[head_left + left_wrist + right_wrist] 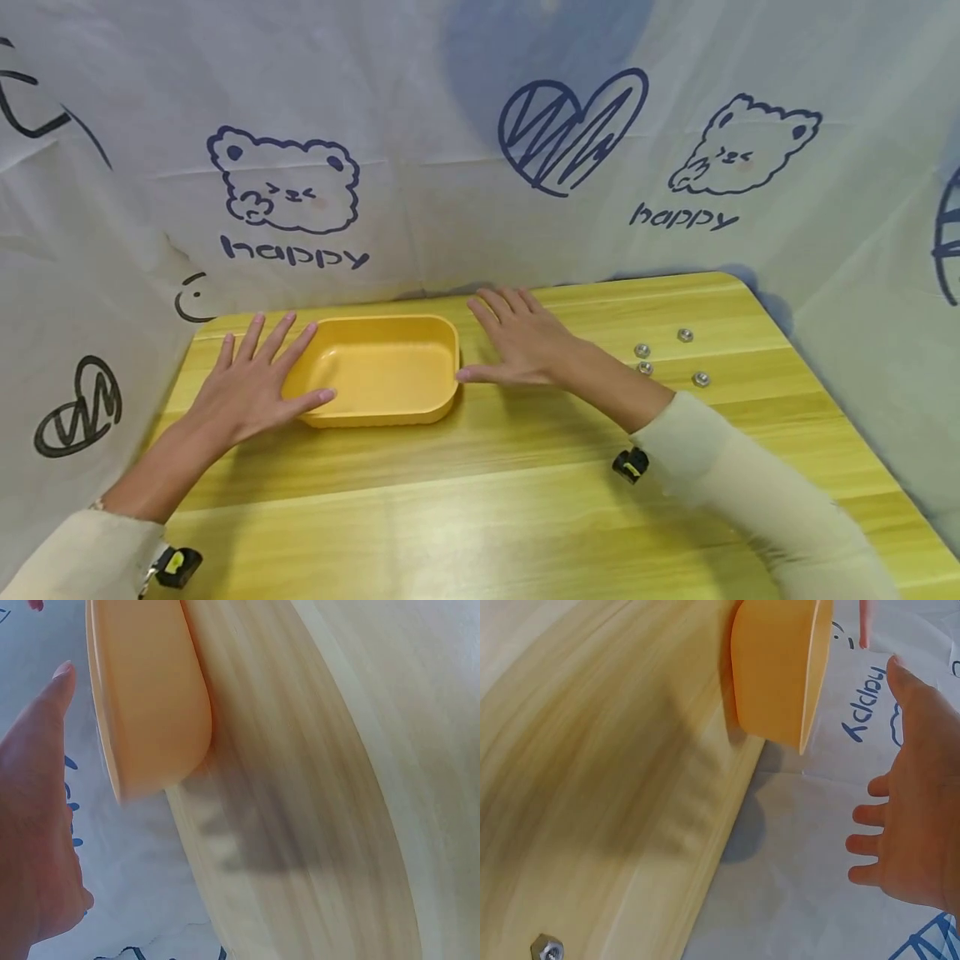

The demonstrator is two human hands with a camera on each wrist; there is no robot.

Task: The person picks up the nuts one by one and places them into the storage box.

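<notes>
Here, the fingers [258, 333] of the left hand [247, 387] are lying straight and spread apart, with the thumb reaching across the near left rim of the yellow tray [378, 369] and the other fingertips pointing toward the far edge of the table [480, 500]. The right hand [525, 342] is lying flat with its fingers straight and close together, its thumb stretching out to touch the tray's right end near the front corner. Neither hand is curling round anything. In the left wrist view the left hand's palm [34, 840] is showing open beside the tray's outer wall [150, 697]; in the right wrist view the right hand [911, 817] is likewise showing open, fingers apart, just beside the tray [780, 667].

The tray is sitting between the two hands near the far edge of the table, left of the middle. Four small metal nuts [663, 357] are lying loose toward the far right corner, well apart from the tray. A white sheet [480, 150] printed with bears, hearts and the word "happy" is hanging behind and around the table.
</notes>
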